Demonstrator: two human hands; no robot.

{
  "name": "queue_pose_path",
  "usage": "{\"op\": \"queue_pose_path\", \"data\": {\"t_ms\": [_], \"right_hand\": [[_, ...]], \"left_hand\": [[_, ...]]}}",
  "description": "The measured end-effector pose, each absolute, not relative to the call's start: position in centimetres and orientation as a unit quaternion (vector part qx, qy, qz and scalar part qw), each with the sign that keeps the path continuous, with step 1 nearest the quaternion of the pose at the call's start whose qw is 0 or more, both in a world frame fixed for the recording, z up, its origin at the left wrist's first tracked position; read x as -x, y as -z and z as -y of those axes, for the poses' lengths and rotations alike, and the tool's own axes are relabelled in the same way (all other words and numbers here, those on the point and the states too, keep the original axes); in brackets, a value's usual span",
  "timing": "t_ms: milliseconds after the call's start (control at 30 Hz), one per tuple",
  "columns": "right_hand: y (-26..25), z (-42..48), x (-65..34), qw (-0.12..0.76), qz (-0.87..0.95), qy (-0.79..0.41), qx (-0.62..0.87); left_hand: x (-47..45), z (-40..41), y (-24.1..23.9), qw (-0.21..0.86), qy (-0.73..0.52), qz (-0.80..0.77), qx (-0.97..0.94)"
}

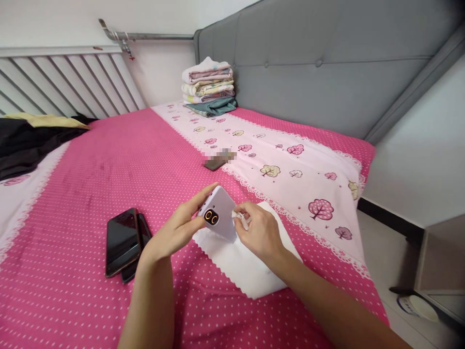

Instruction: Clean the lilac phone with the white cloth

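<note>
A pale lilac smartphone [225, 213], its camera side turned toward me, is tilted up above the bed. My left hand [185, 220] grips it by its left end, thumb near the two ringed lenses. In my right hand [259, 230] a small crumpled white wipe [242, 220] is pinched between thumb and fingers, right at the phone's right edge. Whether the wipe presses on the phone is hard to make out. Beneath both hands a white cloth [250, 281] with a zigzag edge lies spread on the bedspread.
Two dark phones [121, 240] lie overlapped at the left on the pink bedspread [119, 160]. Farther ahead is a dark flat object [216, 162], partly blurred. Folded fabrics [209, 87] are stacked by the grey headboard [290, 63]. Dark clothes [29, 140] lie far left. A white tub [417, 308] is on the floor.
</note>
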State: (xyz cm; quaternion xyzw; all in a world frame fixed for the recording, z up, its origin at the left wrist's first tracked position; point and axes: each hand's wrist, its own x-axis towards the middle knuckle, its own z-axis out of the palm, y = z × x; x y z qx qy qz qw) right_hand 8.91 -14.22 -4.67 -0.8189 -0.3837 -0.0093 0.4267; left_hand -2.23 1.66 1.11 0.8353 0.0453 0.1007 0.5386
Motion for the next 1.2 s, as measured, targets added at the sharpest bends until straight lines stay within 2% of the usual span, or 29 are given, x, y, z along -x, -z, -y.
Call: {"op": "queue_pose_path", "data": {"t_ms": [167, 267, 367, 567, 767, 933, 1100, 1200], "right_hand": [[4.6, 14.3, -8.8, 0.362, 0.377, -0.019, 0.853], [4.7, 14.3, -8.8, 0.352, 0.375, -0.025, 0.857], [4.8, 14.2, -8.9, 0.387, 0.382, -0.021, 0.839], [4.5, 14.2, -8.9, 0.536, 0.411, 0.059, 0.736], [4.2, 14.3, -8.6, 0.552, 0.443, 0.118, 0.696], [4.4, 14.3, -8.9, 0.545, 0.395, 0.089, 0.734], [4.9, 14.2, -9.7, 0.516, 0.309, 0.002, 0.799], [5.1, 14.2, -10.1, 0.48, 0.29, -0.039, 0.827]], "left_hand": [[1.7, -0.8, -1.0, 0.497, -0.141, -0.054, -0.854], [1.2, -0.1, -0.9, 0.458, -0.166, -0.074, -0.87], [0.8, 0.1, -0.7, 0.417, -0.194, -0.11, -0.881], [0.5, 0.1, -0.3, 0.367, -0.193, -0.104, -0.904], [0.4, 0.5, -0.9, 0.329, -0.193, -0.129, -0.915], [0.3, 0.2, -0.9, 0.327, -0.206, -0.181, -0.904], [0.5, -0.9, -0.3, 0.368, -0.257, -0.274, -0.851], [0.9, -1.7, -0.4, 0.332, -0.267, -0.333, -0.841]]}}
